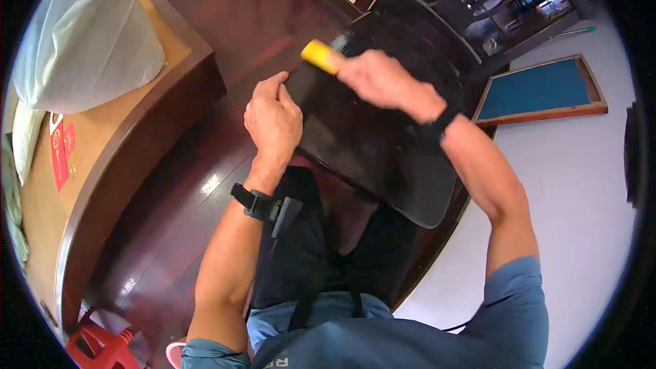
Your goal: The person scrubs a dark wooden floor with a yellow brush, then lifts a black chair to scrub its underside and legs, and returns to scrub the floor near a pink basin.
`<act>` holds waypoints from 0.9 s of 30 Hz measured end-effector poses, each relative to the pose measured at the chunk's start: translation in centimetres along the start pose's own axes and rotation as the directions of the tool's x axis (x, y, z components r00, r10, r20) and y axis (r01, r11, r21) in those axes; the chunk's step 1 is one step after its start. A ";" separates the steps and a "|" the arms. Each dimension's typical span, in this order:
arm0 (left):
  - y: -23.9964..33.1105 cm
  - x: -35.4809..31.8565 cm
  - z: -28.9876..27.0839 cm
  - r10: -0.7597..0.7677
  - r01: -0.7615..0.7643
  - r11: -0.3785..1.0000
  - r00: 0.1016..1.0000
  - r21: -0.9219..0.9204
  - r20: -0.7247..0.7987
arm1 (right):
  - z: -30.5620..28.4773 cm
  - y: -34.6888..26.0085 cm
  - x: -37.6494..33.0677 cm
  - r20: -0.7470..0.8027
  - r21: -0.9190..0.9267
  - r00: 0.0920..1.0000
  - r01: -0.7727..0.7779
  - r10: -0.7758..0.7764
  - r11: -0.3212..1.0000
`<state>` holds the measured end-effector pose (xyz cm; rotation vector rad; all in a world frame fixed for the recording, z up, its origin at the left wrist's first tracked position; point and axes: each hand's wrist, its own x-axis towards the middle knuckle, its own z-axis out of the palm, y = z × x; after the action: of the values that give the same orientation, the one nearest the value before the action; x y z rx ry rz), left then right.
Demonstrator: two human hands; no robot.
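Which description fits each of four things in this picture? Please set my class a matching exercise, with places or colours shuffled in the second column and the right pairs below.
Things
1. Held object, in the right hand
2. Chair seat
3. Framed board
4. Plastic bag

Descriptions
A. Blue panel, toward the picture's right side
B. Yellow, blurred
C. Whitish, at the upper left, on a tan surface
D. Dark, near the picture's middle

Right pairs
1-B
2-D
3-A
4-C
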<state>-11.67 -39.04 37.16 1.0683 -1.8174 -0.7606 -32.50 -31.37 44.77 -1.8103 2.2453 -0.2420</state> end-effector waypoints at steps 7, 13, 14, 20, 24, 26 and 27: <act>1.6 -0.6 1.0 -0.039 0.045 0.995 0.997 -0.089 0.069 | -3.3 6.7 0.8 -0.177 -0.126 0.974 -0.163 0.140 0.979; 0.7 -0.5 0.3 -0.039 0.042 0.997 0.998 -0.060 0.041 | -1.0 -1.0 -1.4 0.059 -0.030 0.992 0.117 -0.115 0.993; 0.5 -0.4 0.2 -0.038 0.041 0.997 0.999 -0.060 0.036 | -0.7 -2.1 -1.9 0.016 -0.005 0.990 0.143 -0.143 0.990; 1.7 -0.4 1.1 -0.023 0.027 0.995 0.999 -0.096 0.047 | -2.9 7.9 1.1 -0.160 -0.196 0.978 -0.164 0.133 0.967; 0.8 -0.4 0.3 -0.042 0.045 0.997 0.998 -0.059 0.052 | -0.8 2.0 -0.5 0.003 -0.003 0.994 0.111 -0.111 0.994; 0.6 -0.2 0.0 -0.033 0.035 0.999 0.998 -0.041 0.045 | -0.7 -1.7 -2.7 0.110 0.075 0.977 0.177 -0.184 0.981; 0.6 -0.1 0.0 -0.027 0.029 0.999 0.999 -0.044 0.037 | -0.7 -2.0 -3.3 0.059 0.074 0.982 0.175 -0.180 0.982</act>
<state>-11.84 -38.65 37.66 1.0590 -1.8108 -0.8381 -30.17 -28.58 46.33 -1.9539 2.0080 -0.2845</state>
